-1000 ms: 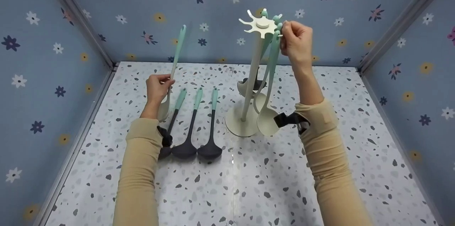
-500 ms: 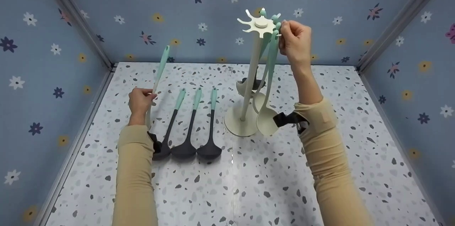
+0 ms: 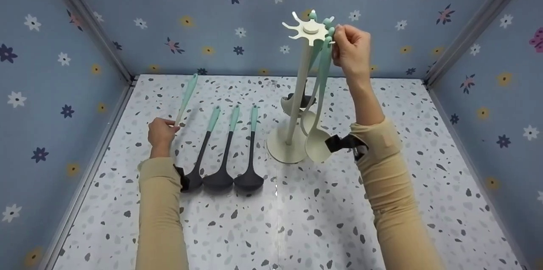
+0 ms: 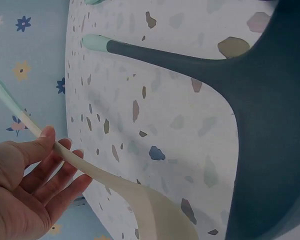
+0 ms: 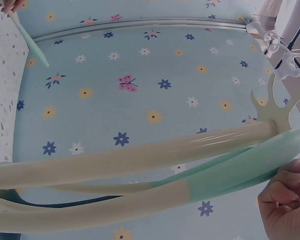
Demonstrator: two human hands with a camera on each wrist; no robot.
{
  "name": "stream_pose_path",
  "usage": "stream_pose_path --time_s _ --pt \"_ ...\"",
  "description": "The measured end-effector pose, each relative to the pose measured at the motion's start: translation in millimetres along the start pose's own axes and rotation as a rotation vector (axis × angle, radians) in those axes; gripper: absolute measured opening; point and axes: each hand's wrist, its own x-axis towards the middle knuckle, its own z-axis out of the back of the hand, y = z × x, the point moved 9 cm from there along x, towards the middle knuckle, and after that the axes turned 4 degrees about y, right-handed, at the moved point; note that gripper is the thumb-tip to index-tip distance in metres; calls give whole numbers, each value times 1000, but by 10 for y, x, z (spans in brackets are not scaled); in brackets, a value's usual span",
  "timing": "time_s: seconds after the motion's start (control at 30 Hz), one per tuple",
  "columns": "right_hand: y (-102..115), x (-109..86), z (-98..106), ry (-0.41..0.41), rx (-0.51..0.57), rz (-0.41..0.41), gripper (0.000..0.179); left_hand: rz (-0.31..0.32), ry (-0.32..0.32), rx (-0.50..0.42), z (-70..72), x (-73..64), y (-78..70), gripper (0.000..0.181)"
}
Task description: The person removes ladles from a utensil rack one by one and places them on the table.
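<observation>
In the head view, my left hand pinches the cream shaft of a ladle with a mint handle. The ladle slants just above the table, and its cream head widens at the bottom of the left wrist view. My right hand is at the top of a cream utensil stand, its curled fingers at the mint handle end of a hanging ladle. What the fingertips grip there is partly hidden. Several mint-handled utensils hang on that side, including a cream ladle in front.
Three dark ladles with mint handles lie side by side on the speckled table: a left one, a middle one and a right one. The stand's round base is right of them. Flowered walls enclose the table.
My left hand has moved left, down and nearer, lowering the cream ladle from steep to more slanted beside the dark ones. The right hand stays at the stand.
</observation>
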Motion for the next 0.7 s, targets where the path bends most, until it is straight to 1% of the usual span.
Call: stream_pose_path --time_s 0.13,0.33,0.47,0.7 --pt "2 -1 2 -5 4 -2 35 24 31 20 -56 18 78 28" --pt "-11 -5 8 -9 -7 -3 36 51 60 52 -129 17 142 29" --pt "-14 -5 7 -8 5 -4 36 45 73 86 -179 10 159 28" --pt "-10 -3 2 -6 4 1 36 55 105 137 -261 6 214 29"
